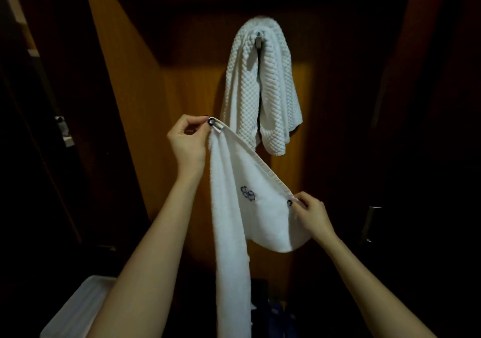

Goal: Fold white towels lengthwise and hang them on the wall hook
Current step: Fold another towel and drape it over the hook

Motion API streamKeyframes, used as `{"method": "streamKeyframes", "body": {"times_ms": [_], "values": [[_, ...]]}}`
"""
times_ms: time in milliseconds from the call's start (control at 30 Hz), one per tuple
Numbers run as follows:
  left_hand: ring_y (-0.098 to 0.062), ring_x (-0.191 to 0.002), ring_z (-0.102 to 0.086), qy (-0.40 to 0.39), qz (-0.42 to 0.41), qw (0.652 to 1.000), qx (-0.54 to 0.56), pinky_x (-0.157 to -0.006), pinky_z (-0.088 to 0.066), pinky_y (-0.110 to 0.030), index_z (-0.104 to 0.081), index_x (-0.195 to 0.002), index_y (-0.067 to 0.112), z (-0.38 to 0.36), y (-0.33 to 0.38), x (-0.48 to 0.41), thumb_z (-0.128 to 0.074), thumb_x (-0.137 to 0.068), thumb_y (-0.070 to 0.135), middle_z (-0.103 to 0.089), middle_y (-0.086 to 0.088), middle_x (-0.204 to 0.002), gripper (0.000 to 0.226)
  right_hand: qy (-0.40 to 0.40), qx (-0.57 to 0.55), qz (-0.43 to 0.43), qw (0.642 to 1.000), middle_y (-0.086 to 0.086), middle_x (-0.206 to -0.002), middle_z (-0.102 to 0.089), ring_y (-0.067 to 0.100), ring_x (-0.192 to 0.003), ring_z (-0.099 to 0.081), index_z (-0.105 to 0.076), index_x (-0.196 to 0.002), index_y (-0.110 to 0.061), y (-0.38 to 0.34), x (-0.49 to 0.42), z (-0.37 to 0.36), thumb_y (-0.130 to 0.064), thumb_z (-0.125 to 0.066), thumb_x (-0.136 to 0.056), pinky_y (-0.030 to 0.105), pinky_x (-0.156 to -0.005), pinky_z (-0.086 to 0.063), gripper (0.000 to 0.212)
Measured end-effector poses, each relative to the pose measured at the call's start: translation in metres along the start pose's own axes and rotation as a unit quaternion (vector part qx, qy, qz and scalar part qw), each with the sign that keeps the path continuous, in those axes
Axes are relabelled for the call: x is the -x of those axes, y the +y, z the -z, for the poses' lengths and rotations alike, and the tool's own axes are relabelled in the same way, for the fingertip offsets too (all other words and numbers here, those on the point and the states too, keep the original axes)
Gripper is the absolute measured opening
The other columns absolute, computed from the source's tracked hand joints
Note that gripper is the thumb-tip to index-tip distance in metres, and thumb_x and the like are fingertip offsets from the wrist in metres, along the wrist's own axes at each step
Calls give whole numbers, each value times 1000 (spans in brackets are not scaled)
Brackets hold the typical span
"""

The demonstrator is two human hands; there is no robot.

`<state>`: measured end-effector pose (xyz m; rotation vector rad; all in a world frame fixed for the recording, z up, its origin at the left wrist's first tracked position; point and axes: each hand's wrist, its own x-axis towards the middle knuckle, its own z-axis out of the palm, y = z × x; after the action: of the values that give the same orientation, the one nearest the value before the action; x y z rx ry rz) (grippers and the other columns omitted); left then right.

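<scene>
held towel (229, 207): soft white terry cloth, fine matt pile, ribbed woven hem, small dark embroidered motif. hung towel (263, 87): thick white cloth, bumpy waffle-like weave (much coarser). hook (258, 41): shiny metal. wall panel (182, 90): smooth orange-brown wood, faint sheen. door handle (369, 223): brushed metal. bin (78, 309): pale plastic, smooth.

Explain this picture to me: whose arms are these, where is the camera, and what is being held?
No machine here: a person wears a camera on the head, looking forward and down, so the two bare arms are their own. The left hand pinches one corner of a smooth white towel; the right hand pinches the same edge further along, and the rest hangs down. Behind, a knobbly white towel hangs on the hook on a wooden wall.
</scene>
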<state>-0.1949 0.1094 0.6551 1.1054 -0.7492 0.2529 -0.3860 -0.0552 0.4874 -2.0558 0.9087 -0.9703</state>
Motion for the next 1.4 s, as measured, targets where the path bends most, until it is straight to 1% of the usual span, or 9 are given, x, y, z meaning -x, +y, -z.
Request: {"method": "streamKeyframes", "body": {"times_ms": [133,233,367,500,700,833,900,1033,1400], "values": [[0,-70,-58,-8,21,999,-28,-68,-48,-16,-65,-75,20,8,-29,-5,-69,-80,3,-63,8,-73,18,36,55,-15,998,-4,-68,-61,13,-61,-60,-58,-79,-20,21,6,8,-27,-55,-97,21,-50,-38,20],[3,-69,-55,-21,55,997,-44,-65,-45,-12,-64,-85,14,17,-49,-10,-67,-82,1,-61,7,-76,13,79,74,-3,994,-1,-55,-53,14,-46,-51,-49,-71,-23,20,4,19,-28,-54,-98,29,-44,-34,27],[-5,-80,-58,-125,120,981,-87,-64,-43,-4,-69,-97,9,29,-71,-4,-66,-84,0,-63,2,-87,16,133,3,-11,991,-2,-62,-57,12,-54,-51,-54,-71,-21,-2,-9,38,-21,-61,-92,29,-50,-38,22],[-10,-101,-54,-178,154,962,-137,-74,-39,-5,-74,-93,10,30,-90,19,-71,-82,4,-57,-3,-110,13,54,-128,-7,990,7,-72,-58,14,-56,-46,-61,-92,-25,-31,-5,36,-2,-58,-90,22,-51,-38,23],[-7,-85,-66,-221,150,952,-146,-69,-47,-15,-75,-88,15,22,-99,42,-69,-84,9,-72,6,-84,9,-77,-206,10,976,10,-79,-64,17,-71,-55,-71,-92,-6,-72,9,25,6,-59,-89,25,-67,-45,18],[-3,-73,-67,-228,168,955,-84,-59,-51,-15,-75,-83,15,10,-94,54,-69,-83,3,-72,5,-78,13,-151,-149,8,977,2,-88,-74,10,-85,-70,-68,-97,-16,-88,11,17,5,-70,-82,23,-80,-54,25],[-3,-72,-67,-227,193,954,-41,-57,-50,-14,-74,-86,12,2,-92,61,-68,-84,1,-72,4,-78,13,-124,-62,27,990,-2,-88,-74,4,-85,-69,-67,-95,-22,-88,11,10,-2,-75,-79,22,-78,-56,26],[-5,-72,-68,-247,226,942,41,-62,-52,-15,-72,-86,15,-11,-87,71,-65,-84,-4,-74,3,-78,20,8,28,88,996,-3,-70,-66,1,-64,-58,-66,-78,-17,-88,9,1,-19,-76,-81,14,-56,-42,11],[-14,-81,-71,-292,251,915,118,-67,-52,-17,-67,-95,13,-21,-86,73,-60,-87,-3,-75,-4,-84,19,41,36,107,993,-5,-60,-55,1,-59,-52,-61,-74,-13,-87,-5,0,-27,-73,-85,13,-50,-37,21]]}}
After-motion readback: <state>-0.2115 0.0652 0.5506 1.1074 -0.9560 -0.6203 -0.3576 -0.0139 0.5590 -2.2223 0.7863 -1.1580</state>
